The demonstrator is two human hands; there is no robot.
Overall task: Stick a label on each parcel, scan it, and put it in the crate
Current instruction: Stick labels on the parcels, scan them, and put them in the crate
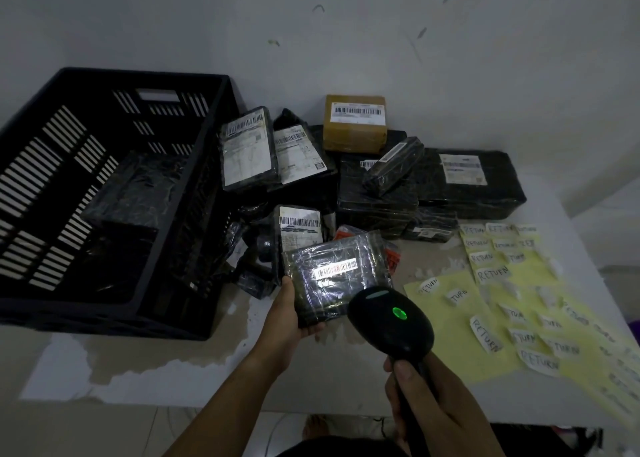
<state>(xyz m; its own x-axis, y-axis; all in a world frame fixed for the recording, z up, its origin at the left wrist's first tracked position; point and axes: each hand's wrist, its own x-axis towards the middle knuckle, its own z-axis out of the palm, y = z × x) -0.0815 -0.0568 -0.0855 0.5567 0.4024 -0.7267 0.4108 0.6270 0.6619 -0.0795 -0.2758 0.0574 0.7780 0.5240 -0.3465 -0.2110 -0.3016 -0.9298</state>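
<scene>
We are facing a peeling white table (121, 363) and a stained grey wall (450, 58). Our left hand (289, 314) is gripping a black film-wrapped parcel (332, 283), our right hand (426, 401) a black handheld scanner (391, 321).

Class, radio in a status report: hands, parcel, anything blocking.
Left hand holds parcel. Right hand grips scanner, aimed at its barcode, green light lit. Path to crate open.

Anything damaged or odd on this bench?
Yes. The white coating of the tabletop has peeled off in ragged patches in front of the black crate and beside the yellow label sheets, baring brown underneath. The wall behind has chipped spots. Nothing spilled.
</scene>
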